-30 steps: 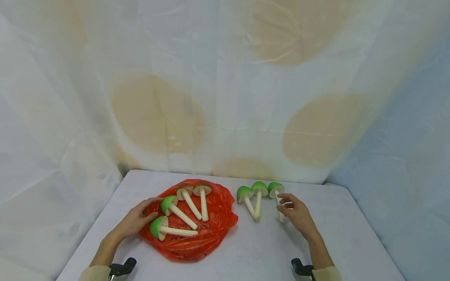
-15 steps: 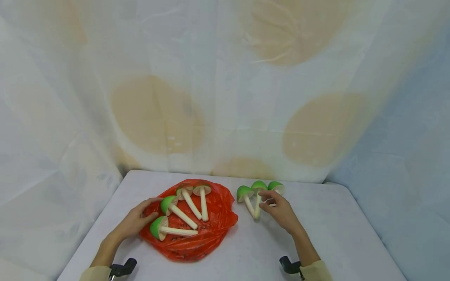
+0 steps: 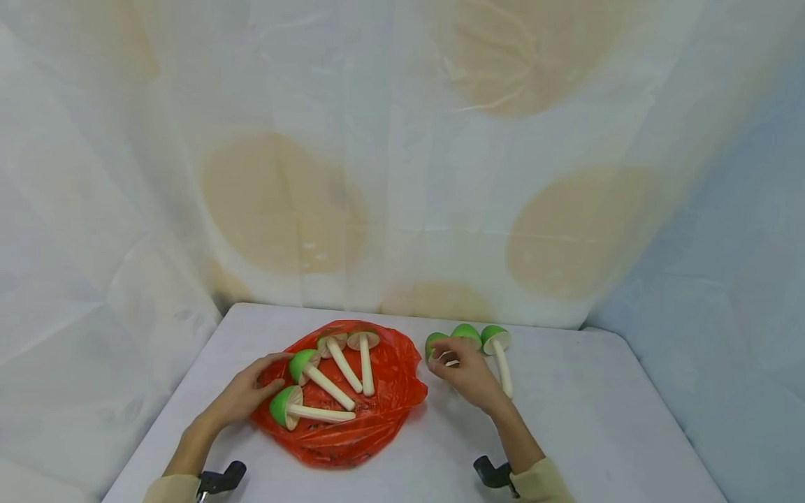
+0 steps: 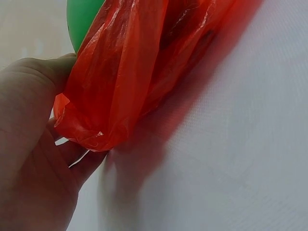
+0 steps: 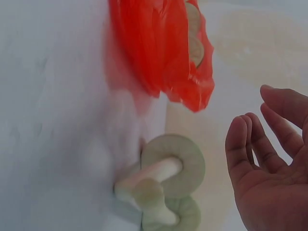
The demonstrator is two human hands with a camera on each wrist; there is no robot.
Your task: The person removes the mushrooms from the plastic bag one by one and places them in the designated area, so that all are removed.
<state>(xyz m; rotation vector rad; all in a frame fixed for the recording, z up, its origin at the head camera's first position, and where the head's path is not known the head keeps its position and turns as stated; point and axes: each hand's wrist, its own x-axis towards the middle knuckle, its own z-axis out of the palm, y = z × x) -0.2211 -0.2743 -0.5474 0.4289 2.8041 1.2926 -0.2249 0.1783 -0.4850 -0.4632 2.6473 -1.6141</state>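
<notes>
- The right hand point(image 3: 468, 374) has moved toward the red bag point(image 3: 377, 419) since a second ago: it was then over the mushroom farthest from the bag, and it now sits over the two mushrooms nearest the bag; the left hand point(image 3: 242, 395) has stayed where it was.
- The right hand hovers over the counter point(image 3: 597, 433) just beside the red bag, with fingers loosely bent and spread; the right wrist view point(image 5: 269, 168) shows the palm empty and the fingers apart from the mushrooms, so it grips nothing.
- Three green-capped mushrooms lie in a row beside the bag: the nearest one point(image 3: 434, 344) and the middle one point(image 3: 467, 332) are partly covered by the right hand, and the far one point(image 3: 498, 349) lies uncovered, its pale stem pointing toward the person.
- In the right wrist view two of these mushrooms point(image 5: 168, 168) show their pale undersides, lying against each other near the bag's edge point(image 5: 183, 57).
- The left hand rests at the side of the bag away from the three loose mushrooms; in the left wrist view point(image 4: 33, 159) its fingers curl round a fold of the red plastic point(image 4: 110, 96) and hold it.
- Four mushrooms lie on top of the bag: two with green caps point(image 3: 300, 365) point(image 3: 279, 406) close to the left hand, two with pale caps point(image 3: 330, 342) point(image 3: 363, 340) at the far part of the bag.
</notes>
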